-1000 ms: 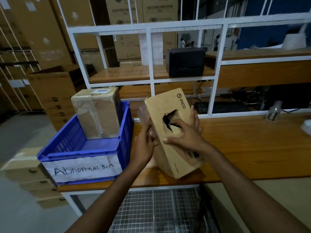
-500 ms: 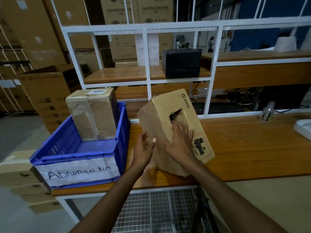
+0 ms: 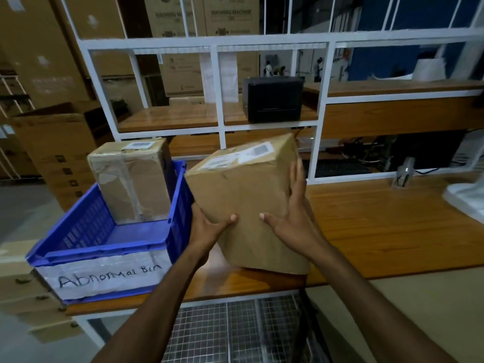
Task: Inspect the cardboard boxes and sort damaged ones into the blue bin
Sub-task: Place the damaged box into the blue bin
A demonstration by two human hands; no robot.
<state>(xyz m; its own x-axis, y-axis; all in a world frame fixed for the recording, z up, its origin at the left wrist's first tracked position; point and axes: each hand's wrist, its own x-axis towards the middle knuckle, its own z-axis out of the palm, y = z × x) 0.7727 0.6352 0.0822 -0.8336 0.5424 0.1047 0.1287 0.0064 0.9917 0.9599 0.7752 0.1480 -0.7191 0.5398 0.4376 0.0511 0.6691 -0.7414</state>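
Observation:
I hold a brown cardboard box (image 3: 246,195) tilted above the wooden table (image 3: 379,226), its white shipping label facing up. My left hand (image 3: 207,229) grips its lower left side and my right hand (image 3: 293,216) presses flat on its right side. The torn hole is turned out of sight. Just to the left stands the blue bin (image 3: 86,247) labelled "Abnormal Bin", touching the table's left end. A taped, worn cardboard box (image 3: 133,179) stands upright inside the bin at its back.
A white metal shelf frame (image 3: 318,142) rises behind the table, with a black printer (image 3: 273,99) on its wooden shelf. Large cartons (image 3: 55,150) are stacked at the left. A wire mesh rack (image 3: 235,334) lies below the table edge. A white object (image 3: 468,195) sits far right.
I have turned the box over: the torn face with the PICO print is gone from view and the labelled face is up. The box has shifted left toward the bin.

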